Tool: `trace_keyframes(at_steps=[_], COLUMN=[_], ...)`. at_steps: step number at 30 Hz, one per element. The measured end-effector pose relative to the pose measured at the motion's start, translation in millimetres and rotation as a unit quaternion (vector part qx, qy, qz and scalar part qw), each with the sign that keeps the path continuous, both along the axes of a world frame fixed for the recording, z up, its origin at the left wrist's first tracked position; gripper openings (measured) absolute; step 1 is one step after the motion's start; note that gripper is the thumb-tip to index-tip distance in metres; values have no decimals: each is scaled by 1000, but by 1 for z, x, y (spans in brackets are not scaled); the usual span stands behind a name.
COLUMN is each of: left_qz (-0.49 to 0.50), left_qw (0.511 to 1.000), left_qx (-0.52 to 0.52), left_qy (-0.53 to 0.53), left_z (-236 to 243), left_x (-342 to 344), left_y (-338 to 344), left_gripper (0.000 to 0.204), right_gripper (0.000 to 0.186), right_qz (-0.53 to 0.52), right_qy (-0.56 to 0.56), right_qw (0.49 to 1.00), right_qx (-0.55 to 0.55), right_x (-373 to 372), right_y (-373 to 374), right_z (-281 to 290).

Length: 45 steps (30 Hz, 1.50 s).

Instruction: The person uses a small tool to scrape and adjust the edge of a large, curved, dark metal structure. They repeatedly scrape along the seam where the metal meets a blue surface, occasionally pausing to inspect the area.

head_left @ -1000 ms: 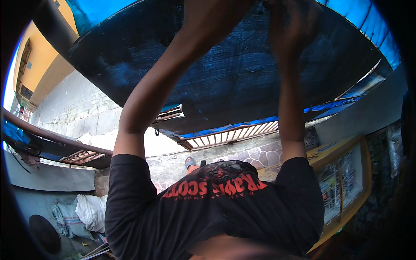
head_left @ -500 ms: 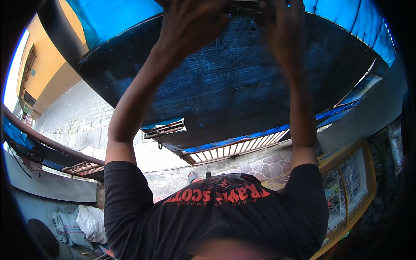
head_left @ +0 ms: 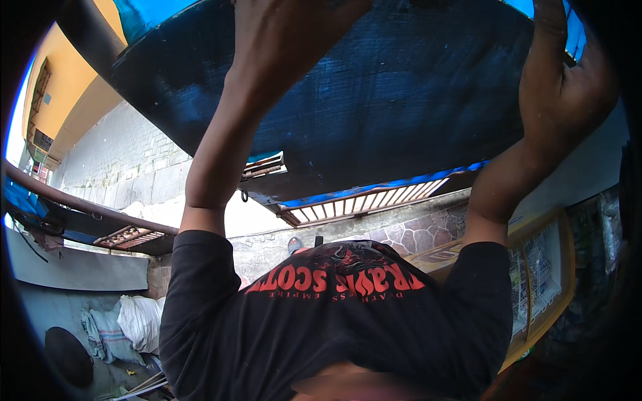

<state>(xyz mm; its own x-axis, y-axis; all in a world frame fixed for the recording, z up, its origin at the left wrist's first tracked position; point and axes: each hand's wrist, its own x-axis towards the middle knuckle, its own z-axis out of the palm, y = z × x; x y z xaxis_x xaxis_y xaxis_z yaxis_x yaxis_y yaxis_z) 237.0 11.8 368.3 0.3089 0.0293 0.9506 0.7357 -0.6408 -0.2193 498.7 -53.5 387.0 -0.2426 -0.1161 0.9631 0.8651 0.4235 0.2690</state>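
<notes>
Black shirt (head_left: 334,321) at 6, closest. Left hand (head_left: 287,27) just shy of 12, fingers cut off by top edge, so can't tell grip. Right hand (head_left: 568,87) at 2, thumb up, fingertips out of sight, can't tell grip there either. Dark panel (head_left: 401,100) at 12, spanning behind both hands, blue tarp (head_left: 150,8) past its edge at 11. Sacks (head_left: 140,324) at 8. Orange wall (head_left: 73,73) way off at 10.

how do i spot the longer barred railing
Find the big dark panel filling the upper middle, then go down toward the black shirt. Below its bottom edge is the brown barred railing. A bright blue strip along its top sets it apart from the shorter barred piece at left.
</notes>
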Motion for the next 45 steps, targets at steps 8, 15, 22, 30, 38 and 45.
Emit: trace_keyframes(at_steps=[8, 15, 22, 30, 38, 45], left_qz=[-243, -320, -183, -278, -559, -655], left_qw=[786, 427, 634, 477, 518, 721], left_qx=[-568, -844, -721, -802, -637, -218], left_qy=[-29, 47, 212, 229, -120, -68], left_z=[-228, -366, -441, -449, -260, -94], left_x=[-19, -23, -72, -101, -178, -238], left_y=[-104, -152, -178, -211, -229, -272], left_gripper=[39, 38, 32, 42, 45, 30], right_gripper=[12, 17, 47, 36, 31, 39], right_qz=[128, 128, 200, 181, 67, 69], right_qy=[180, 308, 478, 735, 124, 214], right_qw=[811, 665, 461, 302, 525, 463], right_qx=[-542, -668, -720, -580, -839, -857], right_x=[-26, -99, -177, -169, -156, -147], right_y=[-44, -133, -178, -244, -385, -319], right_z=[-264, -413, -457, -563, -614, -541])
